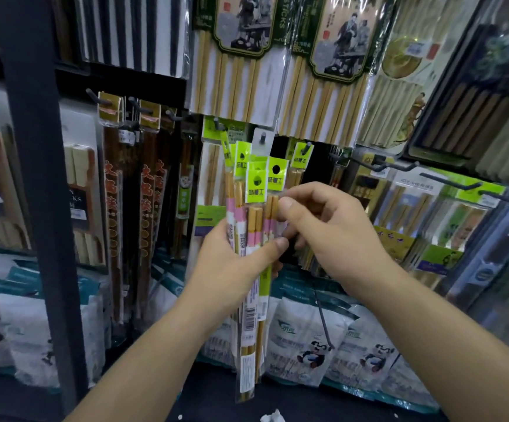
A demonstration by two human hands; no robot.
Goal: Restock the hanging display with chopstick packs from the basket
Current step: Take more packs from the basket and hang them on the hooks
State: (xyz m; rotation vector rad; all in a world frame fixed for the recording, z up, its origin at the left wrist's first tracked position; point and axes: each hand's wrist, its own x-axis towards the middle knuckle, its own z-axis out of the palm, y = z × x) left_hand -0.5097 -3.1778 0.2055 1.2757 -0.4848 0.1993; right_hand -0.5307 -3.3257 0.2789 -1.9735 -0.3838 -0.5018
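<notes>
A person's left hand (232,269) grips a fanned bundle of chopstick packs (254,190) just below a display peg (263,137), while the right hand (329,236) pinches one pack's top; tugging it free could loosen and spill the rest

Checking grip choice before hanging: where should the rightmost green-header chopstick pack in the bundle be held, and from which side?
Probably pinch the rightmost pack just under its green header, from the right, as the right hand does. The left hand grips the bundle lower down, blocking that side, and the header's punched hole must be uncovered.
</notes>
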